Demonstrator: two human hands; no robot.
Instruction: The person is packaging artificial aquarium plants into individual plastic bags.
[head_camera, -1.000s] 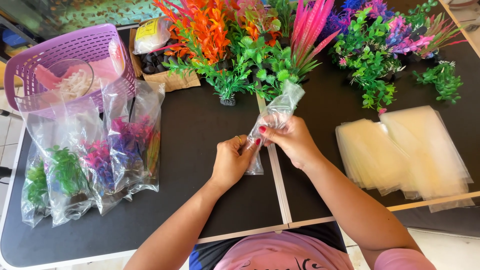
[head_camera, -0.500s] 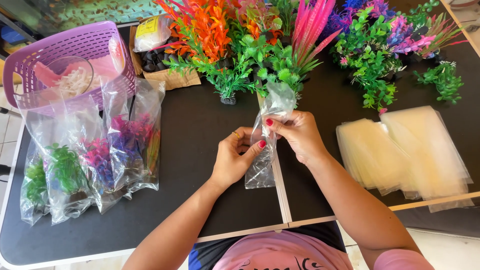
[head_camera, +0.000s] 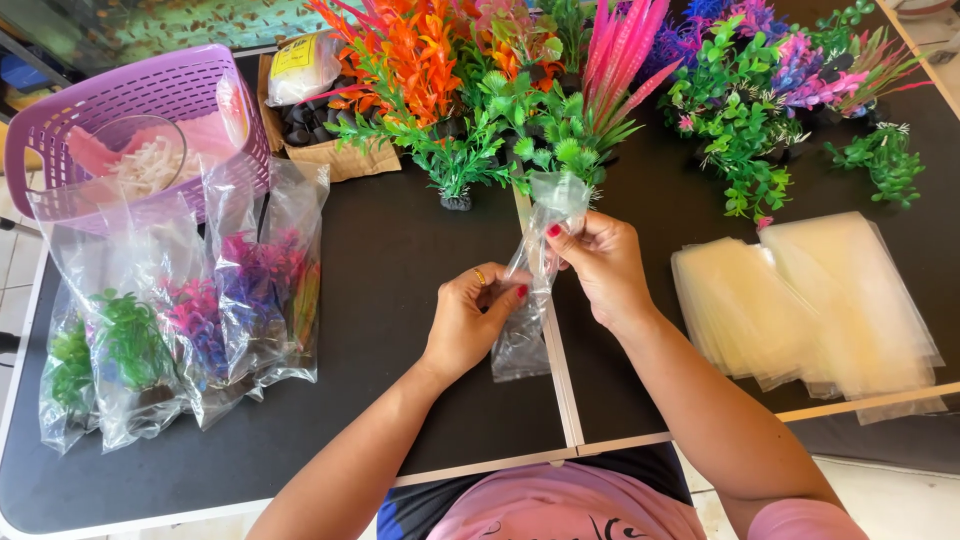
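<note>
**Bright plastic foliage glowing against a black tabletop**

The table (head_camera: 400, 260) is showing matte black, split by pale seams. The basket (head_camera: 130, 100) is showing lilac. Orange (head_camera: 420, 60), green (head_camera: 540, 140) and hot pink plants (head_camera: 620, 50) are glowing along the far edge, beside purple-and-green ones (head_camera: 760, 90). The bagged plants (head_camera: 190, 320) are showing green, magenta and violet through clear film. The stacked bags (head_camera: 810, 300) are looking milky yellow. The fingernails (head_camera: 553, 230) are shining red, and the shirt (head_camera: 560, 510) is showing pink.
</note>
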